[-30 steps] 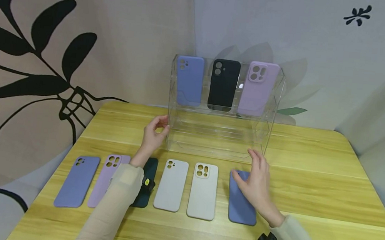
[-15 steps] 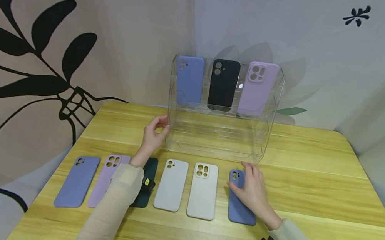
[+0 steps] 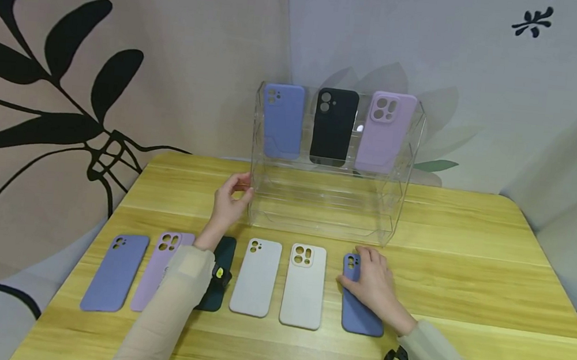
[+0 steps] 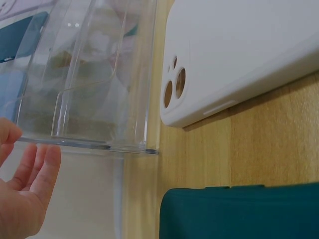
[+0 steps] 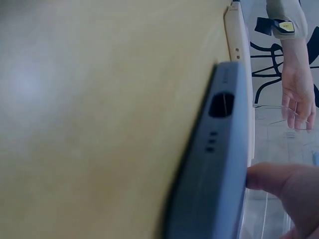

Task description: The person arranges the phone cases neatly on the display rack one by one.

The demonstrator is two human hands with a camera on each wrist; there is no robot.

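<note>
My left hand [image 3: 231, 199] is at the left side of a clear tiered display stand [image 3: 320, 226]. In the left wrist view its fingertips touch or nearly touch the stand's edge. Over a blue phone case [image 3: 361, 317] at the right end of a row lies my right hand [image 3: 374, 284]. Its thumb is by the case's left edge and its fingers reach past the top; the case lies flat on the table. From the right wrist, the thumb [image 5: 271, 178] meets or nearly meets the blue case; the other fingers are mostly hidden.
On the stand's upper tier lean a blue case [image 3: 282, 121], a black case [image 3: 333, 127] and a lilac case [image 3: 385, 134]. The table row also has white cases [image 3: 256, 278], a dark green case [image 3: 213, 297], a lilac case [image 3: 151, 280] and a blue case [image 3: 115, 273].
My right hand has moved down and left, from above the blue case's upper right toward its top edge. The left hand stays beside the stand. The cases have not moved.
</note>
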